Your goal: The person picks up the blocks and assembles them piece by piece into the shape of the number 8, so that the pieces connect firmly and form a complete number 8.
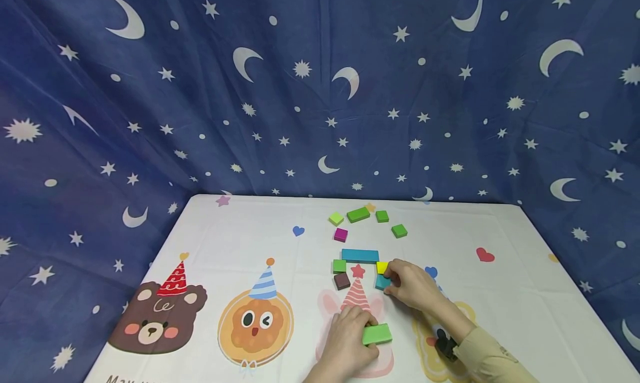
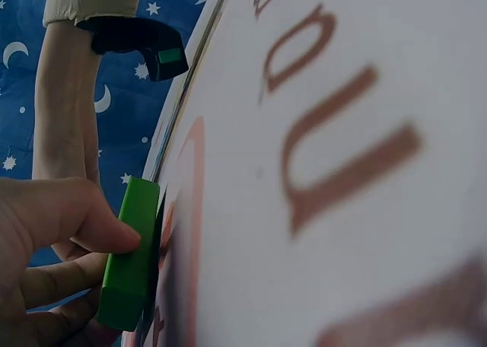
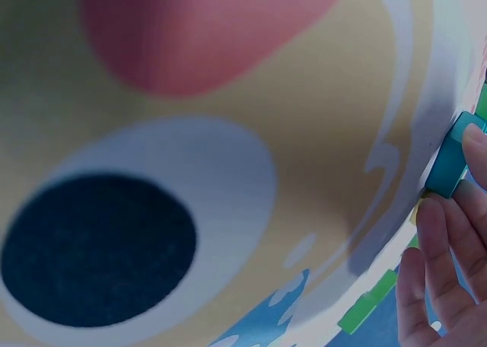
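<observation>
My left hand (image 1: 346,338) grips a light green block (image 1: 378,334) by its left end, low over the pink rabbit print. In the left wrist view the thumb lies on one face of that block (image 2: 131,256), with fingers behind it. The right hand (image 1: 412,285) pinches a small blue block (image 1: 382,282), which lies just below a yellow block (image 1: 381,268). Thumb and fingertips flank the blue block (image 3: 449,157) in the right wrist view. A long blue block (image 1: 360,255) lies above, with a green block (image 1: 339,266) and a dark brown block (image 1: 342,281) at left.
Farther back lie a long green block (image 1: 358,214), a yellow-green block (image 1: 336,219), a magenta block (image 1: 341,235) and two small green blocks, one (image 1: 399,230) farther right. The white tablecloth (image 1: 210,233) has cartoon prints. A blue starry curtain (image 1: 300,122) hangs behind the table.
</observation>
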Demonstrator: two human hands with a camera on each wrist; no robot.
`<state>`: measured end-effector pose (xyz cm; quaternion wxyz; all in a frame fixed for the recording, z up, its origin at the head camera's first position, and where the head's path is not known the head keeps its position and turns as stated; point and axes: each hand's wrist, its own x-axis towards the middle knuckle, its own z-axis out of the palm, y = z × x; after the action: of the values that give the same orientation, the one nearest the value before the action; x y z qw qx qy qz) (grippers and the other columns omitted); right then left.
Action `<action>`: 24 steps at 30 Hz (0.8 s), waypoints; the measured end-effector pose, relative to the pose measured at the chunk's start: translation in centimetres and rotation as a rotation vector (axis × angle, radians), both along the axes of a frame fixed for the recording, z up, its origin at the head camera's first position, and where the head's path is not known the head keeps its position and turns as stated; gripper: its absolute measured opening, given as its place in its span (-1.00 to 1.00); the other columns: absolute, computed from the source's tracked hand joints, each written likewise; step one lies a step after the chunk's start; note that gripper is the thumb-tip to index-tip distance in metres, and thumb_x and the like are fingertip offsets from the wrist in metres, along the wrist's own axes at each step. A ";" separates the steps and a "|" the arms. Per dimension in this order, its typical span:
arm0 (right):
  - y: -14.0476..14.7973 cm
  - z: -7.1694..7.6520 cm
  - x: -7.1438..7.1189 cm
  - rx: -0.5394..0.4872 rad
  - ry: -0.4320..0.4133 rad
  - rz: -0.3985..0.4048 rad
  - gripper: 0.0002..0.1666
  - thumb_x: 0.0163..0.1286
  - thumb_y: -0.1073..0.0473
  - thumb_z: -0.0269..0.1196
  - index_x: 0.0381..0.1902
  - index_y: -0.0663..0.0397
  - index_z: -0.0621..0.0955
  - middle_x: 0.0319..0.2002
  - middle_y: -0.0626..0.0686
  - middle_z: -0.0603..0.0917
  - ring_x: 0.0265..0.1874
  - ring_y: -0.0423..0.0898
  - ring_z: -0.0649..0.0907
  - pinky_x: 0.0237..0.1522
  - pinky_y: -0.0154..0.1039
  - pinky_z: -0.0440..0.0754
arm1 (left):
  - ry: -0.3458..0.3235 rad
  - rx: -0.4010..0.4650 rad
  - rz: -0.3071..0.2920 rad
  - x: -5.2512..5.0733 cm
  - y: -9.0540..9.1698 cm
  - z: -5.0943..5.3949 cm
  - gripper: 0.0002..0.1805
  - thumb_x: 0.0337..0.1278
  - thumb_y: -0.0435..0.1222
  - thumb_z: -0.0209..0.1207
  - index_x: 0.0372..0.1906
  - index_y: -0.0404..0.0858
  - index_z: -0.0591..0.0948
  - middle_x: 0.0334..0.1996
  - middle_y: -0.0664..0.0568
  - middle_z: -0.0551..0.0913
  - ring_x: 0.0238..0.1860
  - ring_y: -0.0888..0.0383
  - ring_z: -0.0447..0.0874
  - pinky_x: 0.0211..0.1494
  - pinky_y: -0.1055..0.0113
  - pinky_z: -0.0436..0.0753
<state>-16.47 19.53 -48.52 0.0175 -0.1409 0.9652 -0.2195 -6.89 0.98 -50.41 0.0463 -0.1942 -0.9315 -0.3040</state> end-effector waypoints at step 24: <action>-0.2 0.1 0.0 0.014 -0.022 -0.021 -0.70 -0.01 0.19 0.50 -0.32 -0.02 0.63 -0.45 -0.12 0.55 -0.44 -0.21 0.43 -0.36 -0.35 0.41 | 0.042 -0.058 -0.047 -3.8 -1.2 0.9 -0.64 -0.33 -0.28 0.41 -0.23 -0.02 0.67 -0.27 0.25 0.61 -0.20 0.28 0.38 -0.22 0.46 0.24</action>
<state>-16.51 19.36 -48.41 0.0268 -0.1281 0.9679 -0.2144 -10.67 -0.25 -49.47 0.0528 -0.2238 -0.9339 -0.2737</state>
